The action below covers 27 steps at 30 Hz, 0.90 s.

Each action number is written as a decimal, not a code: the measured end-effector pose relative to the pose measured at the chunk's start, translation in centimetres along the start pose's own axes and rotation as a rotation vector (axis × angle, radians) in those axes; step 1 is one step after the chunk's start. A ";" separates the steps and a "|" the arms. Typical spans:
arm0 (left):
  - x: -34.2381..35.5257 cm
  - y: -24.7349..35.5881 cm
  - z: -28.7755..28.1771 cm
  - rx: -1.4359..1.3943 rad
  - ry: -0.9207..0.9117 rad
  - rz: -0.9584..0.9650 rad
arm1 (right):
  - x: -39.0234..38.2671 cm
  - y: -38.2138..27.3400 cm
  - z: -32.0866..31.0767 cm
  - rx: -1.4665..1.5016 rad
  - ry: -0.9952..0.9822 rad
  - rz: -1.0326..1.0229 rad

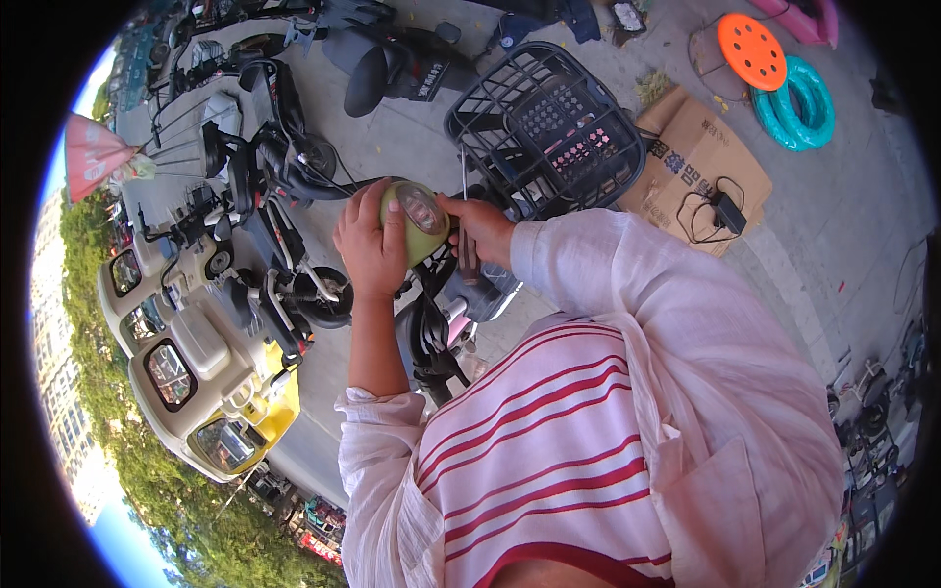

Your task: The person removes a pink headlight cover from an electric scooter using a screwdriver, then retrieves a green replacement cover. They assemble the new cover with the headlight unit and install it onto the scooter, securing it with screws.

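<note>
A light green headlight housing [423, 220] with a clear oval lens sits in front of me, above the dark front parts of a scooter [426, 338]. My left hand [372, 240] wraps round its left side, fingers over the top and thumb near the lens. At its right edge my right hand [482, 230] is closed, thumb beside the lens. A brownish handle-like bar [469, 263] shows below those fingers, and a thin metal rod [464, 167] rises above them. Whether the bar and rod are one tool is hidden by the hand.
Beyond my right hand is a black wire basket [549, 127]. Flattened cardboard [686, 167] with a black charger and cable [725, 211] lies right of it. Farther back are an orange round stool [752, 51] and turquoise rings [799, 106]. Parked scooters [284, 147] and a yellow-and-beige vehicle [196, 343] stand left.
</note>
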<state>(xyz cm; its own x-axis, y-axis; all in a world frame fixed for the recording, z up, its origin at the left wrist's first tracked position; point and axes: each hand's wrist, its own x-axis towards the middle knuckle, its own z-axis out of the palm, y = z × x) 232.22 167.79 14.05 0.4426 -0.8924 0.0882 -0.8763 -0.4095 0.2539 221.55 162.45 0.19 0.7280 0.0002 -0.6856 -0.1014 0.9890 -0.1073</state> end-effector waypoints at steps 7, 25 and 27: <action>-1.3 -3.1 0.3 -0.263 0.118 -0.318 | 0.3 -1.0 -0.3 -0.044 -0.048 0.076; -3.5 -8.0 1.2 -0.972 0.194 -1.069 | -0.5 -0.2 0.3 0.017 0.043 0.013; -3.9 -8.6 1.1 -0.981 0.191 -1.100 | -1.0 -0.6 0.4 0.001 0.009 -0.001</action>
<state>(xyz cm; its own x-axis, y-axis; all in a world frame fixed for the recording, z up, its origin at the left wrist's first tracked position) 237.83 174.56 10.43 0.8677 -0.1582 -0.4713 0.3461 -0.4883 0.8011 221.11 161.91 1.24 0.7217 -0.0025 -0.6922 -0.0996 0.9892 -0.1074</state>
